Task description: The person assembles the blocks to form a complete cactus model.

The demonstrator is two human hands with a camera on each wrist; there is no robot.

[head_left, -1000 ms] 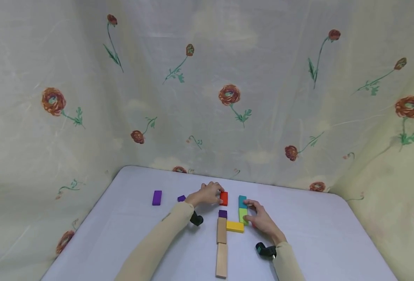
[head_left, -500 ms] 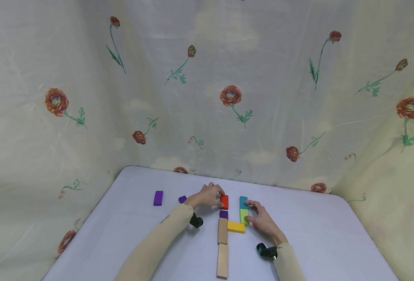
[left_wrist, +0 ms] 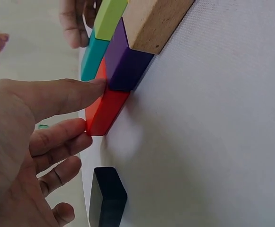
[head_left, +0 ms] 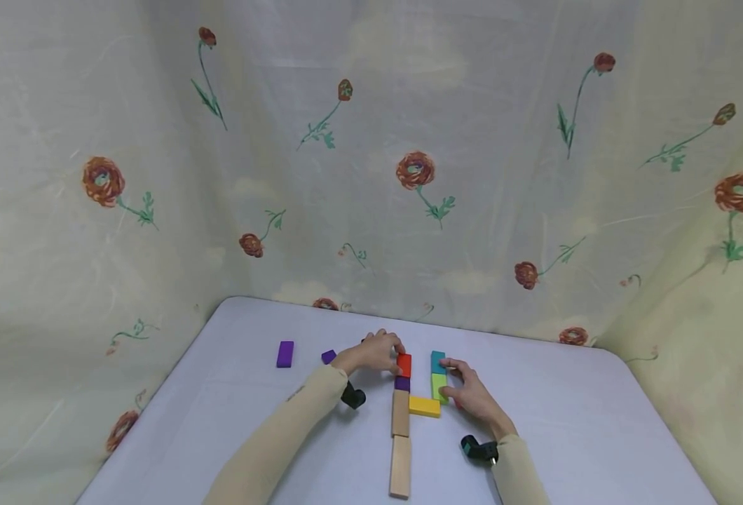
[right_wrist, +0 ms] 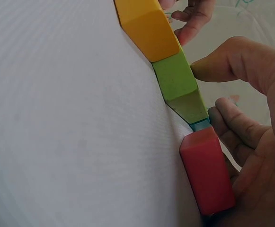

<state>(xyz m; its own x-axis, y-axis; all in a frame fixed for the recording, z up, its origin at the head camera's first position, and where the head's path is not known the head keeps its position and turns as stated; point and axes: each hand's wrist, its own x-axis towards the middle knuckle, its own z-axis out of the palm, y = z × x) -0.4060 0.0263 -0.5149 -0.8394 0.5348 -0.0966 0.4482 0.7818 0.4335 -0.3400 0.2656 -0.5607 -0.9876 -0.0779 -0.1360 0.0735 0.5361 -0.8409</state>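
Note:
My left hand [head_left: 374, 352] pinches a red block [left_wrist: 108, 111], its thumb near the end beside a short purple block [left_wrist: 125, 61] and its fingers at the far end. The red block meets the purple one, which sits at the top of a line of two plain wooden blocks [head_left: 400, 414]. To the right, my right hand [head_left: 474, 394] lies against a lime-green block [right_wrist: 177, 80] with the thumb, while its fingers reach a teal block [head_left: 437, 362]. These two stand end to end. A yellow block [head_left: 425, 407] bridges from the wooden line towards the green one.
Beside the right palm is a pinkish-red block [right_wrist: 206, 175], mostly hidden in the head view. A dark block [left_wrist: 110, 196] stands near the left fingers. Farther left lie a purple block [head_left: 285, 354] and a smaller purple piece [head_left: 329, 356]. Flowered cloth [head_left: 371, 175] hangs behind the table.
My left hand has drawn the red block towards me, closing the gap to the short purple block. My right hand has stayed by the green and teal blocks.

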